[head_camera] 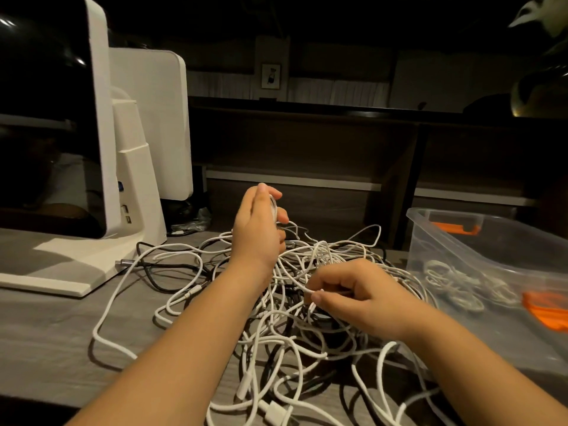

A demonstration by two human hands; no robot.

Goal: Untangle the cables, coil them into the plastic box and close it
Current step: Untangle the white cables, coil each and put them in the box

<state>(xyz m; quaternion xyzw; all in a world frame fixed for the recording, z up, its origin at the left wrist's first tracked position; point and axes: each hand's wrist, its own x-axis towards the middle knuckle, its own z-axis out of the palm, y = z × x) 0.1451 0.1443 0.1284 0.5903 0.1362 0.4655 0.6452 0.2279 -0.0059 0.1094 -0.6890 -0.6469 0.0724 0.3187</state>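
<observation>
A big tangle of white and black cables (295, 318) lies on the grey table in front of me. My left hand (259, 226) is raised over the far side of the pile and holds a small coil of white cable in its curled fingers. My right hand (359, 295) rests on the pile's middle and pinches a white cable strand between thumb and fingers. The clear plastic box (455, 241) with orange latches stands open at the right, with several coiled white cables inside it.
A white monitor and stand (101, 179) fills the left side of the table (55, 342). A black cable with a metal plug (123, 264) runs out beside the stand's base. Dark shelving stands behind the table. An orange latch (547, 309) sits on the box's near side.
</observation>
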